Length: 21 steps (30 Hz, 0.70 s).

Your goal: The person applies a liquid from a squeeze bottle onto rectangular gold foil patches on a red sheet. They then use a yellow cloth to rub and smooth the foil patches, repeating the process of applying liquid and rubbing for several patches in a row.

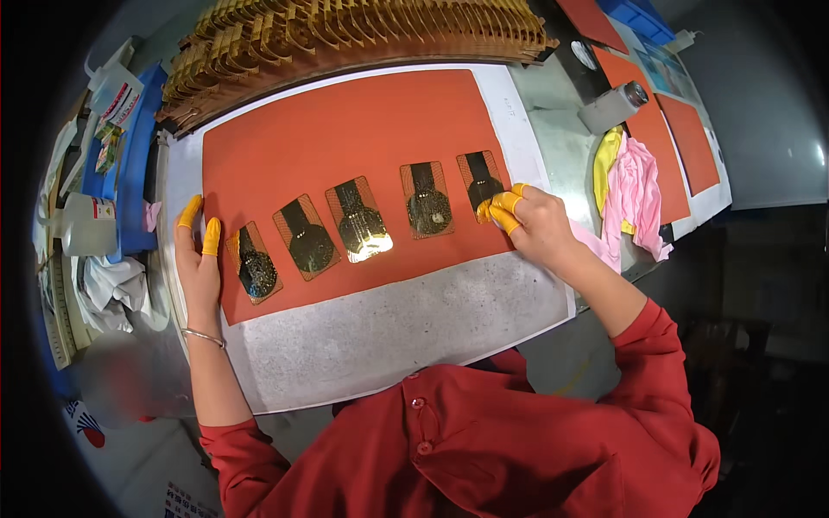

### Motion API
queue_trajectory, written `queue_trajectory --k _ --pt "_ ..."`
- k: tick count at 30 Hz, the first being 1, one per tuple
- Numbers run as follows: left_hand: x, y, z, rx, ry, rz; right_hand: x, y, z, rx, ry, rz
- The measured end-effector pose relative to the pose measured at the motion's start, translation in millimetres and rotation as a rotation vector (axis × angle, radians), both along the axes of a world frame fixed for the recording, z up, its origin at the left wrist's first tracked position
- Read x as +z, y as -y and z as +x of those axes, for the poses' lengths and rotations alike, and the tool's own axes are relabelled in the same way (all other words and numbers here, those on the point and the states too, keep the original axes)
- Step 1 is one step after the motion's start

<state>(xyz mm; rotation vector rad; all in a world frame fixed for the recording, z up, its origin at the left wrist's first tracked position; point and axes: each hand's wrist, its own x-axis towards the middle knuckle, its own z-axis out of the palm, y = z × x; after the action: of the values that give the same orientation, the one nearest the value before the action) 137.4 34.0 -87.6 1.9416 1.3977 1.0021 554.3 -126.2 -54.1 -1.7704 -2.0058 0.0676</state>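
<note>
Several thin, see-through pieces with a dark round pattern and fine gold lines lie in a row on an orange sheet. My right hand, with yellow finger cots on its fingertips, pinches the near corner of the rightmost patterned piece. At the row's other end, my left hand rests by the orange sheet's left edge with its fingers apart, holding nothing. Two of its fingers wear yellow cots. Nearest to it is the leftmost patterned piece. The middle piece reflects bright light.
Along the far edge stands a long rack full of upright gold pieces. On the right are a bottle, a pink cloth and more orange sheets. At left, a blue bin stands by white plastic bottles.
</note>
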Motion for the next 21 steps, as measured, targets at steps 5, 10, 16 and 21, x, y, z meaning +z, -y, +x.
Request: queue_trajectory --k 5,10,16,21 --pt "-3.5 2.1 -3.9 0.007 0.027 -0.034 4.9 0.9 -0.2 0.009 0.041 -0.056" --pt "-1.4 0.1 2.7 -0.03 0.02 0.02 -3.3 -7.3 4.5 0.021 0.017 0.022" --pt "-0.4 4.5 -2.1 0.012 -0.071 0.048 -5.2 -36.4 12.7 0.051 0.05 -0.005" --pt "3.6 0.2 3.8 -0.007 0.004 0.036 1.9 -54.5 18.1 0.0 0.094 -0.047"
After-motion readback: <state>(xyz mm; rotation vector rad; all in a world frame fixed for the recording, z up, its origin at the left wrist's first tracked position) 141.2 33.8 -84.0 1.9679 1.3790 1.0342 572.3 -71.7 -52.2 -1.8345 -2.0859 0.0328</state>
